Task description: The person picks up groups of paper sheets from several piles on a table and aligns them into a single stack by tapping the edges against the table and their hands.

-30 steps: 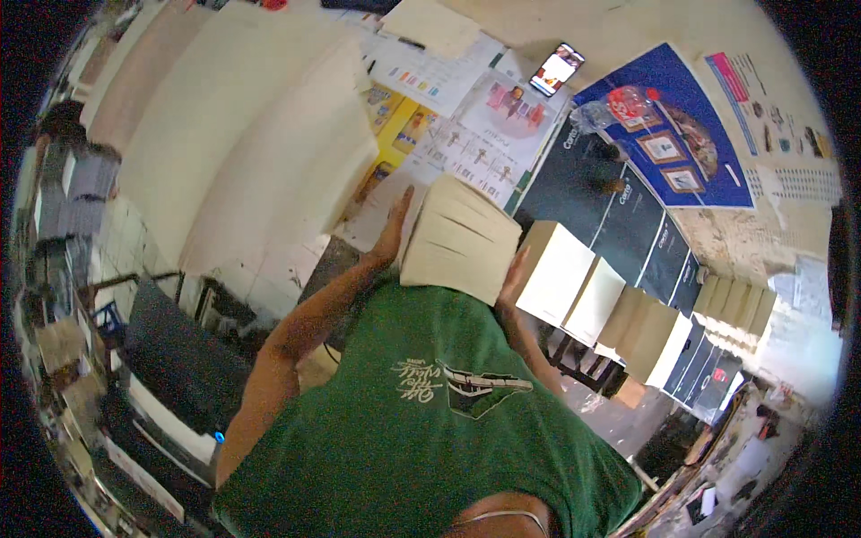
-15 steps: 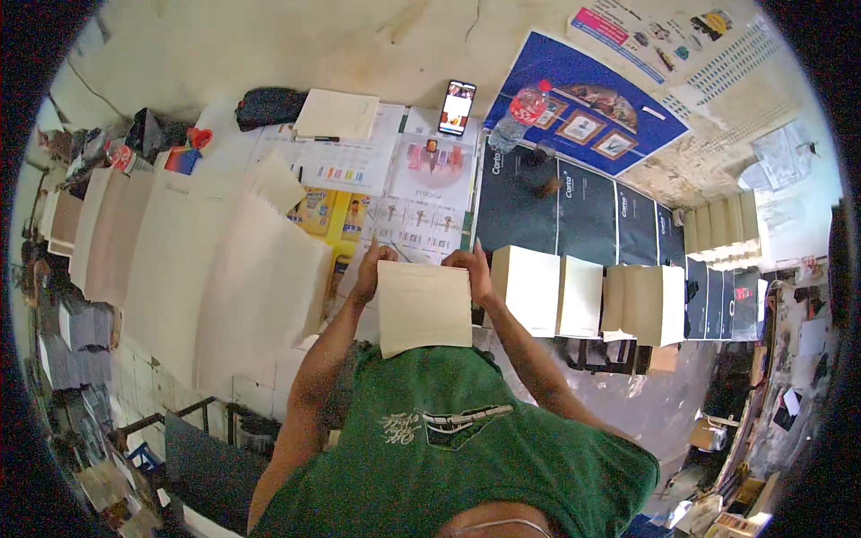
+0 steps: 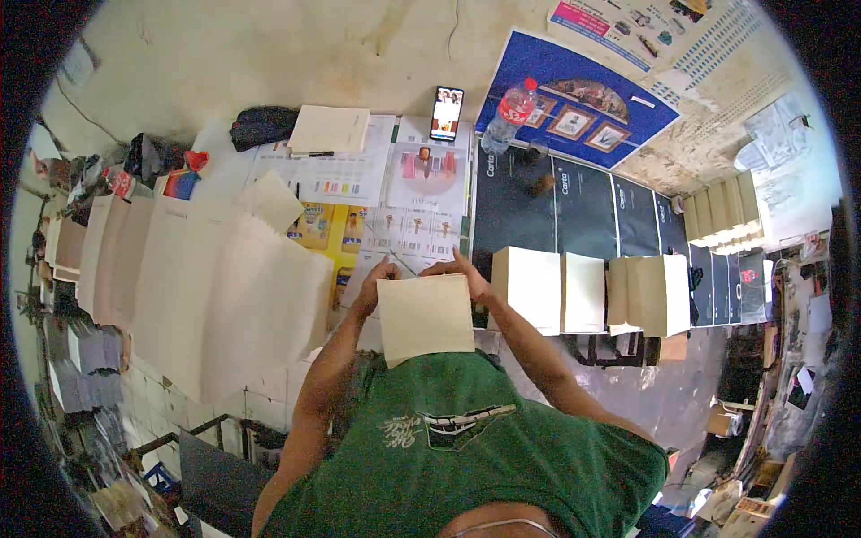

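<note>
A squarish stack of cream paper sheets (image 3: 426, 318) is upright against my chest, its top edge towards the table. My left hand (image 3: 380, 283) is closed at the stack's upper left corner, fingers curled round the edge. At the upper right, my right hand (image 3: 462, 276) grips the top edge, its fingers laid across towards the middle. The far side of the stack and the fingertips behind it are hidden. Just beyond my hands lies a printed sheet (image 3: 417, 231) with product pictures.
Cream paper blocks (image 3: 527, 289) stand on the black-covered table to the right. Large pale sheets (image 3: 260, 305) spread out on the left. A phone (image 3: 446, 114) leans at the back beside a plastic bottle (image 3: 511, 117). A small paper pile (image 3: 328, 130) and black bag (image 3: 262, 128) lie back left.
My right hand's fingers have slid inward along the stack's top edge. The stack sits slightly lower and tilts a little differently. My left hand stays at its corner.
</note>
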The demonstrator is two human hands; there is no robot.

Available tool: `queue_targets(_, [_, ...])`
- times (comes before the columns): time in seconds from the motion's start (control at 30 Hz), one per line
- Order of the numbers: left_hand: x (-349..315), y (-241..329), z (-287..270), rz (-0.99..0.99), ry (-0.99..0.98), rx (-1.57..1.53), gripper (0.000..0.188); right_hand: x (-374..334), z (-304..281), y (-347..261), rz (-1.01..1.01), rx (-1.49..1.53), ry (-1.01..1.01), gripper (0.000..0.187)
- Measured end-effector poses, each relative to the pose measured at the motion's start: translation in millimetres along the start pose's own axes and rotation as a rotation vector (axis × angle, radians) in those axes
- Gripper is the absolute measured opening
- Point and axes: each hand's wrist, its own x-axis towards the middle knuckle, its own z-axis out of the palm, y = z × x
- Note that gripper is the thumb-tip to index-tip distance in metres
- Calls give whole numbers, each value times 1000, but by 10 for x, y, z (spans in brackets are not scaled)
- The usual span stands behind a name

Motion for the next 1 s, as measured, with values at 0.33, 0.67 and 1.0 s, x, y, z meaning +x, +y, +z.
queue_targets(0.33, [266,338,-26,-224,-245,43,59,462,-373,-357,404,-214,-298,85])
queue_targets(0.67, [-328,598,614,-20,205,132,69,-282,-446,603,-55,187,238,69])
queue_targets(1.0, [-876,717,1276,207,204,-265,86,-632,325,693,-417,217,323,67])
